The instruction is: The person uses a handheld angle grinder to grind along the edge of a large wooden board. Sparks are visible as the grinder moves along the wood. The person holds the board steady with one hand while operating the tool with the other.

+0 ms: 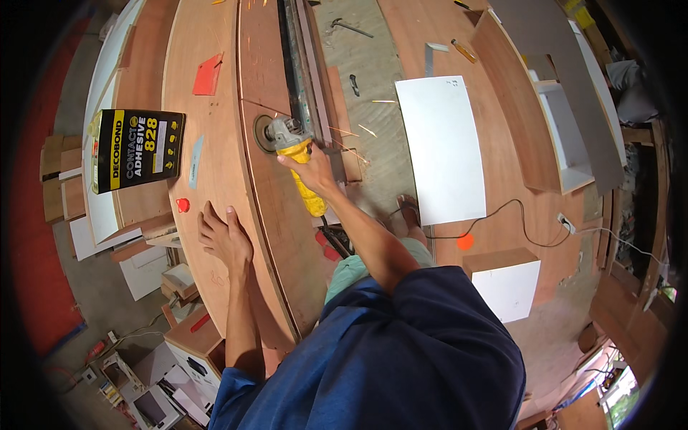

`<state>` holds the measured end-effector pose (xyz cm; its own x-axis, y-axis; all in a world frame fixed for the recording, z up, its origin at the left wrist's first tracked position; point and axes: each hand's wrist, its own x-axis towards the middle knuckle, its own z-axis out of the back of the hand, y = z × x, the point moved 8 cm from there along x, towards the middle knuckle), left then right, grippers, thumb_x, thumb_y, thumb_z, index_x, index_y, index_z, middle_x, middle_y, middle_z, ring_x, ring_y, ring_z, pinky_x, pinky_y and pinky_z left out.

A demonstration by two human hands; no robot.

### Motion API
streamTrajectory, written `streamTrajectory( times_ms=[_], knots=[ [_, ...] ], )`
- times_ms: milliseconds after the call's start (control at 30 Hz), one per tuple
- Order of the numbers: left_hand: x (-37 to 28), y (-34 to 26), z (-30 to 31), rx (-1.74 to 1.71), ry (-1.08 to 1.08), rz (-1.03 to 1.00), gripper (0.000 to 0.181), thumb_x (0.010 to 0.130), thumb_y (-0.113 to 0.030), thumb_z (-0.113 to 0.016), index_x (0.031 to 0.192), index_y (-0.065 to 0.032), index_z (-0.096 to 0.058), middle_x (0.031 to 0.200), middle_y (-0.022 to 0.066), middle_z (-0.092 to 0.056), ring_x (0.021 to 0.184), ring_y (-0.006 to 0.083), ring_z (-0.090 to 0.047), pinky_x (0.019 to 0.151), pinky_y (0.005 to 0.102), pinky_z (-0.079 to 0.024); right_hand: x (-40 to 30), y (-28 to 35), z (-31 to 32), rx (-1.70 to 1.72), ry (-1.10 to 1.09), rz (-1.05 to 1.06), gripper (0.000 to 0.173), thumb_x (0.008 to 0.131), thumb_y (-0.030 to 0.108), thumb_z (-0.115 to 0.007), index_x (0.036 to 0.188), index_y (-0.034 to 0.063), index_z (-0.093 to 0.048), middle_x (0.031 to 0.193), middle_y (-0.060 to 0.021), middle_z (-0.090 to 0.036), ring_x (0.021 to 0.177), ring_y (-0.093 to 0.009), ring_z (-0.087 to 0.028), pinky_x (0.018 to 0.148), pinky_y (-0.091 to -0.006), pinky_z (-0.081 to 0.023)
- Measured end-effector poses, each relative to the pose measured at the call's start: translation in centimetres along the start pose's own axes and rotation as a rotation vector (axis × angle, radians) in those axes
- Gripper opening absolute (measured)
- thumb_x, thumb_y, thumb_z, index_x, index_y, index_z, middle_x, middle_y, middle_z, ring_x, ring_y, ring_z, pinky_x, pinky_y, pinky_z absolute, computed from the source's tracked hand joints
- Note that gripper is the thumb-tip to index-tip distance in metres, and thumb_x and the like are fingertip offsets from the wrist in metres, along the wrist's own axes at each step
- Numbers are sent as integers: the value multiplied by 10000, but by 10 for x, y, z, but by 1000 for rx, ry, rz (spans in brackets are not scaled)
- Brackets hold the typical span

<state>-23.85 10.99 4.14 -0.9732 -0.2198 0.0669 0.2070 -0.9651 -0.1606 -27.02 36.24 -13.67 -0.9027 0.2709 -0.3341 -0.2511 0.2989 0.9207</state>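
My right hand point(314, 169) is closed around the yellow body of an angle grinder point(302, 188). The grinder's disc point(264, 133) faces left, over the plywood beside a long metal bar point(301, 70); whether it touches anything is not clear. Sparks fly at the top of the view and to the right of the grinder. My left hand point(226, 236) rests on a plywood panel point(207, 134), fingers spread, holding nothing. Near it lie a red cap point(183, 205) and a thin grey strip point(196, 161). A red plastic piece point(208, 75) lies farther up the panel.
A can of contact adhesive point(141, 150) stands at the left. To the right are a white sheet point(443, 150), a hammer point(352, 28), a utility knife point(354, 85), a chisel point(463, 51), a cabinet carcass point(516, 107), and a power cord point(500, 207) running to an extension socket point(565, 223).
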Motion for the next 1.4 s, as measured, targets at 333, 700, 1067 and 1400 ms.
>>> streamTrajectory(
  times_ms=[333, 700, 1067, 1400],
  knots=[
    [1, -1, 1, 8, 5, 0, 725, 1093, -607, -428, 1652, -147, -372, 1710, 236, -265, 1561, 450, -218, 1216, 700, -153, 10, -7, 6, 8, -42, -34, 715, 800, 534, -904, 1261, 26, -699, 1132, -146, -787, 1049, -284, -757, 937, -416, -578],
    [0, -4, 2, 8, 8, 8, 738, 1091, -612, -430, 1657, -143, -368, 1711, 248, -260, 1559, 460, -214, 1220, 697, -145, 12, 14, 1, -29, -1, -22, 733, 799, 522, -904, 1299, 37, -677, 1134, -144, -790, 1061, -281, -762, 956, -423, -575],
    [0, -7, 3, 13, -8, -5, 718, 1095, -594, -447, 1648, -140, -389, 1704, 241, -281, 1546, 451, -237, 1232, 648, -155, 22, 13, 0, -7, 19, -9, 673, 815, 525, -901, 1237, 37, -712, 1090, -108, -778, 981, -224, -742, 884, -403, -584],
    [-1, -8, 4, 5, -21, -17, 712, 1094, -587, -457, 1641, -135, -400, 1695, 242, -290, 1538, 448, -248, 1236, 633, -161, 25, 7, 1, -38, 30, -44, 835, 778, 544, -911, 1338, -11, -636, 1149, -178, -787, 1081, -328, -766, 969, -451, -579]
  ],
)
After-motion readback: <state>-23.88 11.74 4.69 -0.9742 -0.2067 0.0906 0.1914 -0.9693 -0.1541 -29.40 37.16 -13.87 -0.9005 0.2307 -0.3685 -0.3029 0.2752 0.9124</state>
